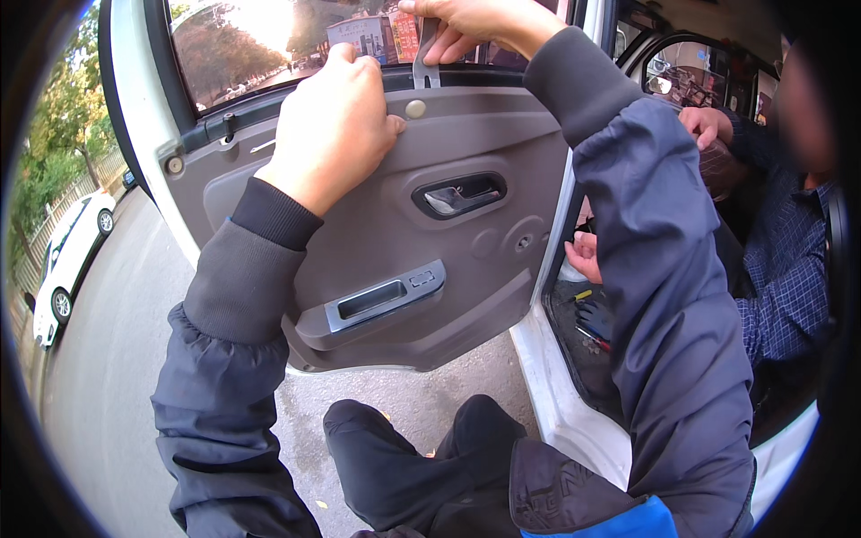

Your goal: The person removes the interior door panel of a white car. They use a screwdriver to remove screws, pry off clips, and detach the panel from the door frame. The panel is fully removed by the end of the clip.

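Note:
In front of me a brown-grey door panel [359, 233] covers the inside of an open car door. My left hand [332, 130] is closed at the panel's top edge, thumb toward its front face; its fingertips are hidden. Pinched in my right hand [466, 27] is a flat grey pry tool [427, 70], pointing down with its notched end at the seam between the panel and the window strip. A round pale plug [415, 109] sits just below the tool. Lower on the panel are a door handle [459, 195] and an armrest pull [386, 300].
The window glass [242, 45] rises above the panel. At right, another person in a checked shirt [789, 269] sits inside the car, hands near the door opening. Tools including a yellow-handled one [583, 295] lie on the sill floor. A white car [72, 255] is parked left.

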Action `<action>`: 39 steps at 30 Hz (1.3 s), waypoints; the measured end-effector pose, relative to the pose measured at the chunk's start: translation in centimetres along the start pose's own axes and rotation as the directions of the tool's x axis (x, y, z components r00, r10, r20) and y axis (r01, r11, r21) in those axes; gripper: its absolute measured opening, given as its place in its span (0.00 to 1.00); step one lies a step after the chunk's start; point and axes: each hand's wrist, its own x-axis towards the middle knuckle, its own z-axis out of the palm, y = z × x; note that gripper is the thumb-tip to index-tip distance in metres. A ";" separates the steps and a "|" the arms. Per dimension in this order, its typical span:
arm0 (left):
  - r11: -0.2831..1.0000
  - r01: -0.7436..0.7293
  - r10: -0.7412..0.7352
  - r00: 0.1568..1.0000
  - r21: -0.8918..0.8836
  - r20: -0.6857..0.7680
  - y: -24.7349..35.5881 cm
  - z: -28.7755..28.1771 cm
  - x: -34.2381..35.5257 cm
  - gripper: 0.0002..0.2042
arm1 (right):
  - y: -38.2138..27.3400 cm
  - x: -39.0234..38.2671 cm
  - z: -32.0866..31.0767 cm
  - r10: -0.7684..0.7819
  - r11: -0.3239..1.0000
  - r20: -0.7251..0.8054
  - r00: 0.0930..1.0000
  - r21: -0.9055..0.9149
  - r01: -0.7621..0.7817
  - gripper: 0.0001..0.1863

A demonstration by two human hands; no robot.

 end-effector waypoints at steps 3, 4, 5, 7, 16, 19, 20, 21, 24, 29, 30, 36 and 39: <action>0.999 0.028 -0.027 0.999 -0.034 0.018 0.1 -0.2 0.1 0.22 | 0.3 -0.7 0.1 -0.023 0.998 0.020 1.000 0.062 0.022 0.17; 0.999 0.036 -0.036 0.999 -0.029 0.019 0.2 -0.3 0.2 0.22 | 0.5 -1.1 0.2 -0.075 0.996 -0.009 0.997 0.053 0.076 0.19; 0.999 0.045 -0.044 0.999 -0.025 0.021 0.3 -0.3 0.3 0.22 | 0.9 -1.9 0.3 -0.126 0.991 -0.037 0.991 0.041 0.128 0.20; 0.998 0.065 -0.064 0.997 -0.010 0.037 0.7 -0.3 0.4 0.22 | 1.7 -3.5 0.7 -0.214 0.973 -0.133 0.968 0.057 0.223 0.22; 0.999 0.043 -0.043 0.999 0.028 -0.012 0.7 -0.3 0.5 0.18 | 1.5 -2.0 1.5 -0.200 0.980 -0.096 0.975 -0.005 0.201 0.23; 0.998 0.053 -0.054 0.998 0.020 0.039 0.4 -0.1 0.4 0.22 | 1.3 -0.8 1.0 -0.138 0.990 -0.001 0.990 0.016 0.138 0.22; 0.999 0.041 -0.042 0.998 0.023 0.042 0.3 0.0 0.4 0.23 | 1.4 -0.7 1.2 -0.153 0.987 0.016 0.988 0.054 0.152 0.22; 0.999 0.042 -0.042 0.999 0.021 0.021 0.2 0.0 0.4 0.23 | 1.7 -0.7 1.3 -0.162 0.983 0.029 0.986 0.094 0.159 0.22; 0.999 0.034 -0.034 0.999 0.002 -0.001 0.2 0.1 0.3 0.23 | 2.6 -1.7 1.9 -0.202 0.978 -0.021 0.979 0.054 0.203 0.21; 0.998 -0.049 0.051 0.995 0.024 -0.086 0.2 0.1 0.3 0.16 | 2.1 -3.5 2.0 -0.246 0.949 -0.282 0.927 0.123 0.289 0.18; 0.997 -0.067 0.071 0.992 0.041 -0.105 0.2 0.0 0.2 0.12 | 1.6 -3.7 1.7 -0.199 0.953 -0.366 0.909 0.143 0.266 0.18; 0.999 -0.036 0.038 0.998 0.030 -0.059 0.3 0.0 0.0 0.15 | 0.1 -3.7 0.9 -0.122 0.959 -0.266 0.956 0.216 0.182 0.13; 0.999 -0.016 0.015 0.999 -0.027 -0.047 0.3 -0.4 -0.2 0.18 | 2.0 -4.5 -0.1 -0.142 0.890 -0.329 0.934 0.370 0.265 0.14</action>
